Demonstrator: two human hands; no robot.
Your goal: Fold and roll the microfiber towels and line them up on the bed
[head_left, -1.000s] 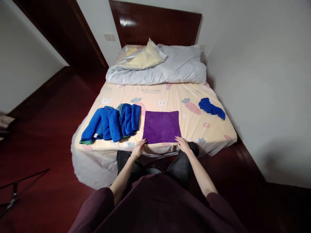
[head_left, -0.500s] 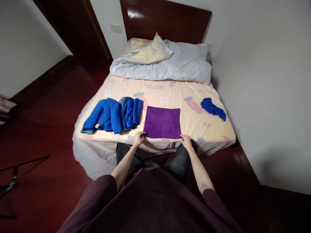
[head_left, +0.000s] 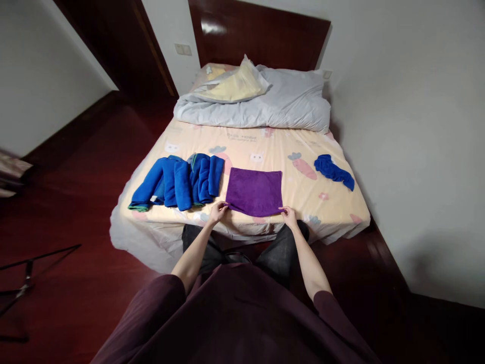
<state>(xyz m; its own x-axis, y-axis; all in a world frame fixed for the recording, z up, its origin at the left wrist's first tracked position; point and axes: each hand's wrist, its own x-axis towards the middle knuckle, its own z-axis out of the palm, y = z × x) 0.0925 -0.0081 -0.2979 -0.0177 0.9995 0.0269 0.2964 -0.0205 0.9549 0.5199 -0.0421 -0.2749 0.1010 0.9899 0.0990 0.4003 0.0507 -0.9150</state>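
Observation:
A purple towel (head_left: pixel 254 192) lies spread on the bed in front of me, its near edge slightly raised and curled. My left hand (head_left: pixel 218 212) pinches its near left corner. At the near right corner, my right hand (head_left: pixel 289 216) has its fingers closed on the cloth. Just left of the towel sit several rolled blue towels (head_left: pixel 178 182) with green edging, side by side. Off to the right lies a crumpled blue cloth (head_left: pixel 334 172), apart from both hands.
The bed (head_left: pixel 303 202) wears a peach sheet with carrot and cat prints. A grey quilt (head_left: pixel 295 101) is bunched near the dark wooden headboard (head_left: pixel 261 35). A wall stands close on the right. On the floor at left is a black metal stand (head_left: pixel 28 278).
Both hands have lifted the towel's near edge a little and moved it slightly away from me. The blue towels and blue cloth stay where they were.

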